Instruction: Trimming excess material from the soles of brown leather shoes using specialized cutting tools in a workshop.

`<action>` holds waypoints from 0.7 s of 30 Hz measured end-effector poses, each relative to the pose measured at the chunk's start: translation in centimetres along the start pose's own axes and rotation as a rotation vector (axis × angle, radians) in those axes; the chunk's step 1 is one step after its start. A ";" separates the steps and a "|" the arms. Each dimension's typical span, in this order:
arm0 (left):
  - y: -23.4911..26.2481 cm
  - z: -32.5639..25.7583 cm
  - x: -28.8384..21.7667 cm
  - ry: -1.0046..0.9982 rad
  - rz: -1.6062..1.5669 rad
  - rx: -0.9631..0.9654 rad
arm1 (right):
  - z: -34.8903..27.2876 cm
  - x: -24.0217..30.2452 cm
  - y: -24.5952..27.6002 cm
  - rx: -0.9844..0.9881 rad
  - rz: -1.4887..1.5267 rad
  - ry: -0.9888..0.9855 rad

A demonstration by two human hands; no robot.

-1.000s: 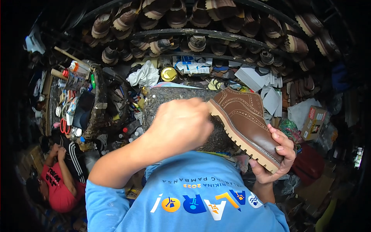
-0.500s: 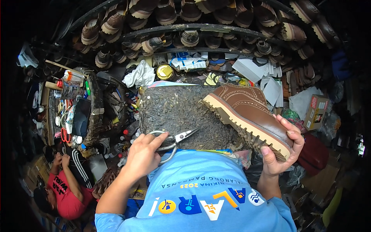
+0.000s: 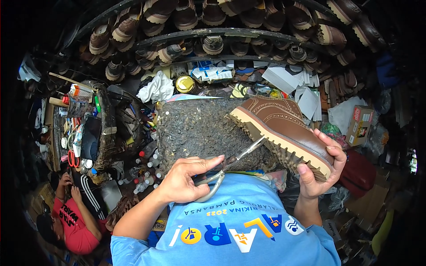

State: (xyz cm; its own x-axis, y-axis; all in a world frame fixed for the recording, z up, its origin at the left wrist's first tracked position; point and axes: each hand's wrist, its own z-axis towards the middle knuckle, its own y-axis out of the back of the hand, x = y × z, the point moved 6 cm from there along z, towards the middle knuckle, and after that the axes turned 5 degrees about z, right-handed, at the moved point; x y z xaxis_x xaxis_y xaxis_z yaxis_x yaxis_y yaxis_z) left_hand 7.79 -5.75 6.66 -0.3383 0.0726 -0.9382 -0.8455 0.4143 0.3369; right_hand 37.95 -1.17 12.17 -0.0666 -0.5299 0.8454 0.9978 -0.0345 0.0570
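Note:
My right hand point(image 3: 323, 166) grips a brown leather shoe point(image 3: 284, 123) by its toe end, heel pointing to the far left. The shoe is tilted, so its cream midsole and dark lugged sole face me. In my left hand point(image 3: 188, 177) is a pair of metal scissors point(image 3: 242, 154), its fingers wrapped round the handle loops. The blades look closed together, and their tip is at the edge of the shoe's sole; whether it touches, I cannot tell. Beneath both lies a dark, rough-topped work block point(image 3: 191, 128) close to my lap.
Racks of brown shoes point(image 3: 213, 44) run along the far side. A tool holder point(image 3: 84, 124) with red-handled scissors stands left. Small bottles point(image 3: 148, 175) sit nearer. A yellow-lidded tin point(image 3: 185, 84) and white cloth point(image 3: 157, 87) lie behind the block. A person in red point(image 3: 77, 226) is at lower left.
My left hand has lifted the scissors off the block and moved them right, bringing the blade tip up to the shoe's sole. My right hand and the shoe have barely moved.

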 end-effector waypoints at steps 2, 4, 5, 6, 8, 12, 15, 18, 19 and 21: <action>-0.1 0.0 0.0 0.006 0.003 0.000 | 0.0 0.0 0.0 0.002 0.005 0.002; -0.3 0.0 0.3 0.053 -0.013 0.009 | 0.0 0.0 -0.1 0.004 0.011 0.005; -0.2 0.0 0.3 0.054 -0.013 0.007 | 0.0 0.1 -0.1 0.004 0.007 0.002; -0.2 0.0 0.2 0.050 -0.009 0.002 | 0.0 0.1 -0.1 0.004 0.004 -0.001; -0.1 0.0 0.2 0.046 -0.006 -0.004 | 0.0 0.1 0.0 0.014 -0.003 0.005; -0.1 0.0 0.2 0.044 0.005 -0.010 | -0.1 0.1 -0.1 0.022 -0.002 0.019; 0.0 0.1 0.0 0.036 0.014 -0.021 | -0.2 0.0 0.1 0.018 -0.006 0.010; -0.1 0.1 0.0 0.030 0.027 -0.026 | -0.3 0.0 0.1 0.011 -0.009 0.008; -0.1 0.2 0.0 0.027 0.033 -0.027 | -0.3 0.0 0.1 0.012 -0.009 0.008; -0.2 0.1 -0.1 0.051 0.037 -0.016 | -0.3 0.0 0.1 0.009 -0.012 0.005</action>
State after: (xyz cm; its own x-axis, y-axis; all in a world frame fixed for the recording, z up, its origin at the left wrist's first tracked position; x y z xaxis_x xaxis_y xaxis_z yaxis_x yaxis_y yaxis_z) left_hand 8.00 -5.76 6.72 -0.3896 0.0412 -0.9201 -0.8383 0.3980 0.3728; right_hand 38.10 -1.42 11.99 -0.0781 -0.5340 0.8419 0.9969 -0.0328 0.0717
